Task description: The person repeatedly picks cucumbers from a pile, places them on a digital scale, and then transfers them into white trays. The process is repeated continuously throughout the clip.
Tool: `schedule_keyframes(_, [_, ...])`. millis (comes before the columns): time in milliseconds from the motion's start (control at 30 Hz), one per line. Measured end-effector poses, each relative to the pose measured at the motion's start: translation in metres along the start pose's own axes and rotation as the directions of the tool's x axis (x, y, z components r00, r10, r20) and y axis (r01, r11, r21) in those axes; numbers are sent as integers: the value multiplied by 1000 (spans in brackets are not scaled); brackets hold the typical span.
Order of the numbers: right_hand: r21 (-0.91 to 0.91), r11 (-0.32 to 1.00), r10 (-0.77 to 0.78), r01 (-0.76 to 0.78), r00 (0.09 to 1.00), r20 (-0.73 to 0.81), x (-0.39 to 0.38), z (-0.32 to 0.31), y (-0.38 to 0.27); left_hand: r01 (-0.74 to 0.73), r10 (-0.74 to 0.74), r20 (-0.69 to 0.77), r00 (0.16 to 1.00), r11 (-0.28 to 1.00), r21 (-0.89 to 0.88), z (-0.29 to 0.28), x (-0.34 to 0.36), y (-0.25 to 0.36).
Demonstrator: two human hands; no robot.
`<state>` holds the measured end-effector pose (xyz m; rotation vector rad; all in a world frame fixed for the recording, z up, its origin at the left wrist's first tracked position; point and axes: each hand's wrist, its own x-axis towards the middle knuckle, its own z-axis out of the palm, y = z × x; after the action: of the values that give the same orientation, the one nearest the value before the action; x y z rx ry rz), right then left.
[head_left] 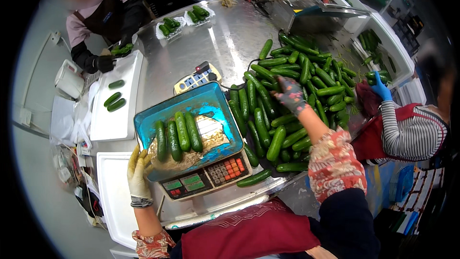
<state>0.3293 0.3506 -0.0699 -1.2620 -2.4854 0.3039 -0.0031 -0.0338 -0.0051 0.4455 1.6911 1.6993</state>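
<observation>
Several green cucumbers (181,132) lie side by side on the blue, worn pan (223,110) of a digital scale (203,177). At the pan's left rim is my left hand (139,172), in a whitish glove with yellowed fingers; its fingers are stretched apart and it holds nothing. My right hand (292,96), in a dark patterned glove, reaches over a large heap of cucumbers (330,91) right of the scale. Its fingers are spread at the heap's near-left side, with no cucumber visibly lifted in them. Their tips partly hide against the cucumbers.
A power strip (197,79) lies behind the scale. White foam boxes (136,74) line the left; two packed trays (170,28) stand farther back. A metal machine (311,9) is at the back. Co-workers handle cucumbers at left (108,62) and right (382,86).
</observation>
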Motion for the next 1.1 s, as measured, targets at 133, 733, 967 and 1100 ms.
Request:
schedule_keyframes(133, [402, 915, 73, 25, 971, -228, -20, -36, 20, -40, 39, 70, 997, 999, 3, 22, -11, 8])
schedule_keyframes(733, [936, 117, -112, -331, 932, 344, -82, -32, -181, 623, -334, 751, 570, 771, -130, 116, -49, -35])
schedule_keyframes(967, [759, 616, -312, 210, 950, -9, -87, 38, -190, 586, -318, 749, 581, 802, -115, 88, -73, -56])
schedule_keyframes(1100, [765, 613, -325, 199, 946, 15, -102, 17, -194, 555, -289, 731, 619, 819, -147, 70, -77, -50])
